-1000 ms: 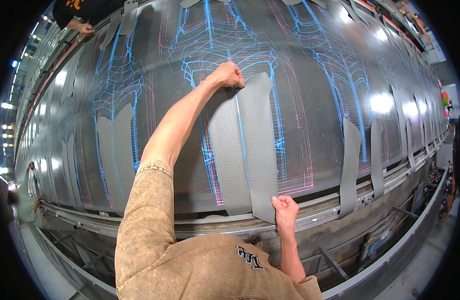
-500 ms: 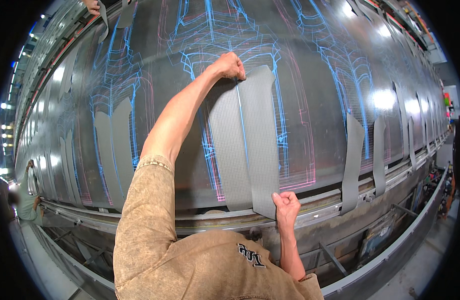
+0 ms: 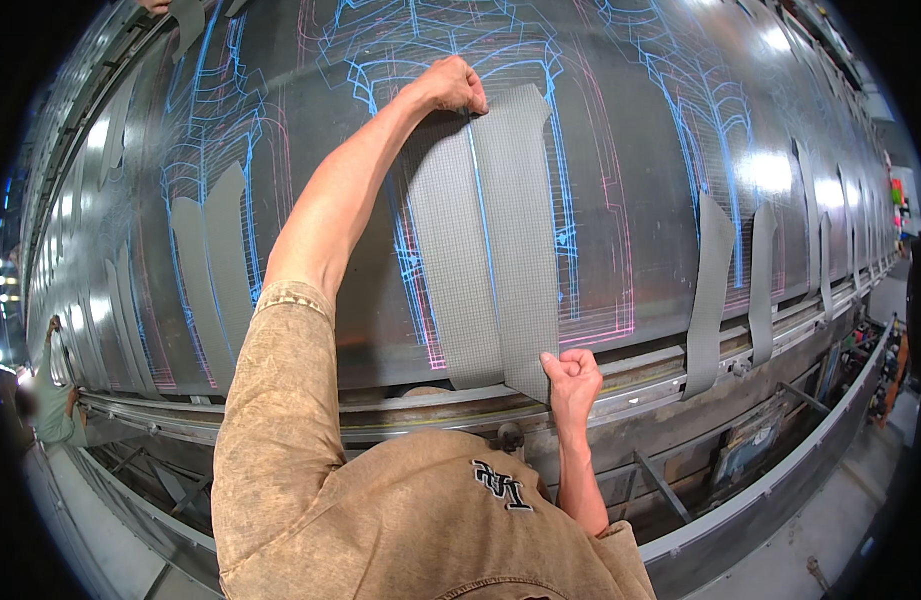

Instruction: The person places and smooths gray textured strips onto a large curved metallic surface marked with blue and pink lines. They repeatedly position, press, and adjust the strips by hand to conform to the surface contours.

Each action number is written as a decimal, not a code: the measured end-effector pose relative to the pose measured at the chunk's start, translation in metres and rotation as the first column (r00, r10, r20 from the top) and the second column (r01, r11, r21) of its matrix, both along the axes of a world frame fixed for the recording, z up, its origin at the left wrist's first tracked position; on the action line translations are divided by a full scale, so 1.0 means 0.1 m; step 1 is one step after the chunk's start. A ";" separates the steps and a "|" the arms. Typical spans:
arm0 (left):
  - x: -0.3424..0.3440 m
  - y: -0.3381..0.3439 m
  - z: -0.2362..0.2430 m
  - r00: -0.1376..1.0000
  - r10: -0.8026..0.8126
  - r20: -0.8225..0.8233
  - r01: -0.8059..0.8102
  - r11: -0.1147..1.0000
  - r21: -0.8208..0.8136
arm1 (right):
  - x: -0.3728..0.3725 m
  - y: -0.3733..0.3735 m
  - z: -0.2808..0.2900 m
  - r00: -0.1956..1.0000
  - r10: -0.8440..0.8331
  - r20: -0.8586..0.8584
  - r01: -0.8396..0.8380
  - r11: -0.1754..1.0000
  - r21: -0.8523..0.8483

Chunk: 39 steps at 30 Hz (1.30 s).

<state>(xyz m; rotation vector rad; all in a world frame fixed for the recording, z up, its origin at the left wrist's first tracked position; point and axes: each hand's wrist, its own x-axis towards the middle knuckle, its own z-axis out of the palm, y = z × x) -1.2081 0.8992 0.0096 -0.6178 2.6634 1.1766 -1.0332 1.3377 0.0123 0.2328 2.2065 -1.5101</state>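
Two long grey gridded fabric strips lie side by side on a dark, shiny table [image 3: 340,340] marked with blue and pink lines. My left hand [image 3: 452,84], arm stretched out, pinches the far left corner of the right-hand strip [image 3: 517,230]. That strip has a notched far right edge and hangs slightly over the table's near edge. At its near right corner my right hand [image 3: 572,385] is closed, thumb up against the edge. A blue line shows between it and the left-hand strip [image 3: 445,260], whose far end is partly behind my left wrist.
Further grey strips lie to the left [image 3: 225,270] and right [image 3: 712,290], some hanging over the edge. A metal rail [image 3: 635,395] runs along the near side, with a frame and trough below. Another person [image 3: 55,410] is at the far left; another person's hand [image 3: 156,5] shows at the top left.
The view has tilted, so table, strips and hands sit higher in the picture. Both hands stay at the same corners of the right-hand strip.
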 end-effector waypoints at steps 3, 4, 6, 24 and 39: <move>0.01 0.00 0.01 1.000 0.004 -0.007 -0.004 1.000 -0.004 | -0.02 0.00 0.03 1.000 0.025 -0.005 -0.025 0.999 0.034; 0.02 0.00 0.01 1.000 -0.002 -0.015 0.002 1.000 -0.005 | -0.02 0.00 0.02 1.000 0.025 -0.009 -0.025 0.999 0.035; 0.02 -0.01 0.02 1.000 -0.005 -0.030 0.004 1.000 -0.012 | -0.02 0.01 0.00 1.000 0.025 -0.013 -0.025 0.999 0.030; 0.01 -0.03 -0.01 1.000 -0.006 -0.016 0.006 1.000 0.007 | -0.02 0.05 -0.11 1.000 -0.007 -0.014 0.008 0.999 0.047; 0.03 0.00 0.04 0.999 0.046 0.011 -0.046 0.997 0.058 | -0.04 0.03 -0.05 1.000 -0.003 0.024 0.002 0.998 0.064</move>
